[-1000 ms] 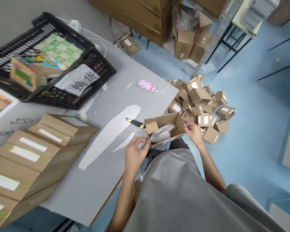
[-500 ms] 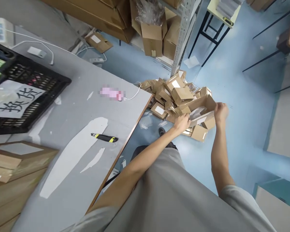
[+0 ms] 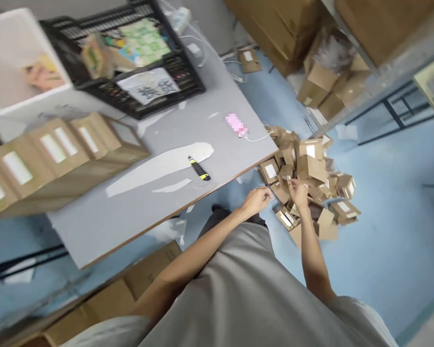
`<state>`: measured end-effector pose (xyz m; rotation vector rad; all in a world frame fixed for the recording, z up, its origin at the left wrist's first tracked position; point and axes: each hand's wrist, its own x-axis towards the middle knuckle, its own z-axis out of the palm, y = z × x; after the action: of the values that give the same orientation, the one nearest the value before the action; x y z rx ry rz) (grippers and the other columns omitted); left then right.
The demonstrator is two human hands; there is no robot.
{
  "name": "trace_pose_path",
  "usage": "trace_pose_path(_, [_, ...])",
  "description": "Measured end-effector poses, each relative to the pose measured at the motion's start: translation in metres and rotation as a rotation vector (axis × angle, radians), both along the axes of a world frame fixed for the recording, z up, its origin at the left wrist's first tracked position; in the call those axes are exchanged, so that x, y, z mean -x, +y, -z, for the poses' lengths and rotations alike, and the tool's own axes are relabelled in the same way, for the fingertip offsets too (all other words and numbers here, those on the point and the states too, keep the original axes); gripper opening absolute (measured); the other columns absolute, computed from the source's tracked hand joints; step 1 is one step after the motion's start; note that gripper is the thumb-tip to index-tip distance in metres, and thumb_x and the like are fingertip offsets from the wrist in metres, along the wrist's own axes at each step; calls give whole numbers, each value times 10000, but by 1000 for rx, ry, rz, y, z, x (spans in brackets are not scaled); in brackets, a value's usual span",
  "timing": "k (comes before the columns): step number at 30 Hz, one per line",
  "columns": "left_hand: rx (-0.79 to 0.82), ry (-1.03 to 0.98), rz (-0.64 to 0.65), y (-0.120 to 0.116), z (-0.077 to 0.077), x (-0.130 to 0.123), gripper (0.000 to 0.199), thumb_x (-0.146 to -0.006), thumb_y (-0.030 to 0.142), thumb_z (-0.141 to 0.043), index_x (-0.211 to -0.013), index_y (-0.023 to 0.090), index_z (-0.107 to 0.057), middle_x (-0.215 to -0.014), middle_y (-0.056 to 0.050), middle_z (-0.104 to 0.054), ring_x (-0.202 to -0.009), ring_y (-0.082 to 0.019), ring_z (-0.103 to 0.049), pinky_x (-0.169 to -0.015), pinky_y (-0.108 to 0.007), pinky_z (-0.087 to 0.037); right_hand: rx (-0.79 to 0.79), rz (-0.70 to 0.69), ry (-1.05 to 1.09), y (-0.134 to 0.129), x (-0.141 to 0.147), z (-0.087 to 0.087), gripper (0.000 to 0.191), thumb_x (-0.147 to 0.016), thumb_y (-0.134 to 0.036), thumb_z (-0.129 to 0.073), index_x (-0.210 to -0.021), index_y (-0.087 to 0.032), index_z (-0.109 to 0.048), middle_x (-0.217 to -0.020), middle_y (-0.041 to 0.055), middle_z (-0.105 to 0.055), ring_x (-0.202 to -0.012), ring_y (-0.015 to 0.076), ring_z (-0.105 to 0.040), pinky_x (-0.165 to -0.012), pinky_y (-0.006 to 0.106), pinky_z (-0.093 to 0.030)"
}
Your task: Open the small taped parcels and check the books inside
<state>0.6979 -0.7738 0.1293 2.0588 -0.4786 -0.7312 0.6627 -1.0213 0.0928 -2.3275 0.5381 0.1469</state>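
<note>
My left hand is just off the table's front edge, its fingers curled together; anything between them is too small to make out. To its right, my right hand has bent fingers in front of the heap of small cardboard boxes on the floor. Whether it touches a box or pinches something is unclear. On the grey table, a black and yellow utility knife lies partly on a long white paper strip.
A black crate of packets, a white foam box and a row of cardboard boxes stand at the left. A pink blurred item with a white cable lies near the table's far right corner. Larger cartons are behind.
The view has swung to the left. Both hands have let go of the open box they held between them, and are now nearer to the table.
</note>
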Motion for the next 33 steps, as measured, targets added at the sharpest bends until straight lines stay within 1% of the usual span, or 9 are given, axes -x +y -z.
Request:
trace_pose_path(3, [26,3,-207,57,-4,-3,264,-980,134,-577,-982,254,-812,-1104,-49,-874,-1010,-242,-821,-976,-364,-622,-139,-257,-33,55,-42,-7,306,-1063,-406,-588,-1100,-209,-819,-1196,158,-885,-1051,283,-845,-1004,411,-666])
trace_pose_path(6, [50,7,-443,118,-10,5,222,-1005,234,-607,-1079,246,-816,-1113,-65,-879,-1008,-255,-826,-993,-395,-637,-198,-452,-69,107,-75,-25,317,-1068,-416,-591,-1136,-217,-828,-1222,150,-884,-1062,287,-846,-1017,425,-669])
trace_pose_path(9, [110,0,-641,177,-17,19,197,-1016,346,-641,-1065,240,-799,-1091,-75,-876,-1015,-273,-831,-1021,-427,-646,-241,-589,-106,160,-97,-46,328,-1070,-442,-601,-1142,-225,-836,-1241,151,-882,-1092,300,-842,-1029,449,-673])
trace_pose_path(12, [157,-38,-774,234,-26,36,221,-1025,407,-641,-1043,240,-784,-1101,-78,-873,-1068,-284,-831,-1036,-431,-642,-268,-679,-130,215,-106,-66,354,-1066,-477,-605,-1147,-226,-842,-1251,152,-878,-1131,309,-838,-1021,452,-676])
trace_pose_path(15, [180,-77,-870,289,-37,57,237,-1024,423,-646,-1085,245,-789,-1149,-82,-873,-1104,-289,-826,-1014,-422,-638,-268,-747,-153,271,-106,-85,394,-1061,-515,-602,-1155,-216,-841,-1249,160,-877,-1118,318,-837,-979,453,-677])
trace_pose_path(19, [261,-128,-974,361,-49,94,267,-1028,439,-641,-1118,246,-801,-1217,-88,-868,-1129,-278,-819,-1006,-408,-652,-259,-802,-189,347,-95,-109,394,-1055,-525,-614,-1153,-218,-842,-1240,148,-883,-1095,316,-839,-966,447,-671])
trace_pose_path(24, [321,-179,-1060,444,-48,133,259,-1023,418,-626,-1062,233,-802,-1210,-113,-871,-1175,-291,-819,-1049,-434,-650,-258,-854,-220,439,-71,-126,380,-1054,-503,-618,-1155,-218,-848,-1204,124,-895,-1060,302,-840,-977,438,-665])
trace_pose_path(28, [356,-198,-1135,495,-47,142,254,-1013,445,-666,-1085,229,-779,-1192,-114,-868,-1149,-283,-823,-1065,-435,-645,-271,-880,-196,498,-50,-129,377,-1055,-485,-617,-1146,-208,-855,-1208,132,-894,-1061,300,-846,-944,420,-664])
trace_pose_path(33, [390,-200,-1155,539,-49,135,280,-1026,492,-698,-1087,227,-763,-1219,-122,-866,-1174,-283,-821,-1121,-455,-637,-261,-976,-130,546,-41,-130,300,-1066,-416,-639,-1140,-235,-867,-1191,101,-900,-1077,280,-851,-947,391,-666])
